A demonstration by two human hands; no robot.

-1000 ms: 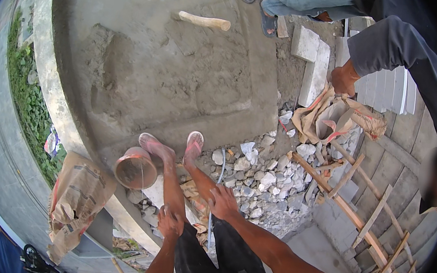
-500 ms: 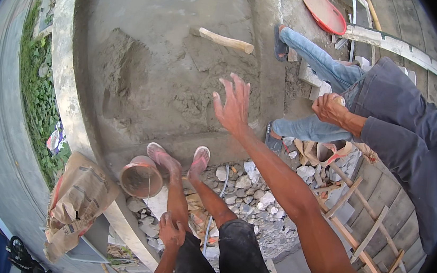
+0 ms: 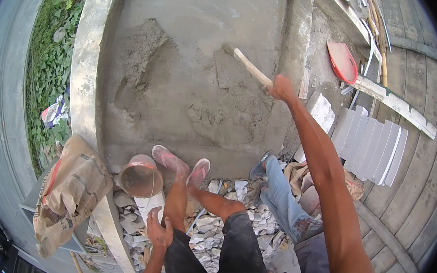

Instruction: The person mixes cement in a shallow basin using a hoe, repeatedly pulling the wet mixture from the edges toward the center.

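Note:
My right hand point(image 3: 282, 89) is closed around the end of the wooden handle of a hoe point(image 3: 251, 68). The handle slants up and left over wet grey mortar point(image 3: 199, 17); the hoe's head is caked and partly sunk in it, so its blade is hard to make out. My left hand point(image 3: 159, 230) holds nothing, its fingers apart beside my left leg. Just above it stands a mortar-stained bucket point(image 3: 141, 177), next to my sandalled feet.
Concrete curbs point(image 3: 90, 53) border the mortar. A crumpled sack point(image 3: 74, 190) lies at the left, broken rubble point(image 3: 207, 242) below. A co-worker's jeans leg point(image 3: 284, 196) is close at right. Beyond are stacked grey tiles point(image 3: 369, 144), a red scoop-shaped container point(image 3: 343, 61) and planks point(image 3: 403, 198).
My right hand, spread above the mortar before, has moved up and right and taken hold of the hoe handle. The co-worker has moved down toward the lower right. The view has shifted.

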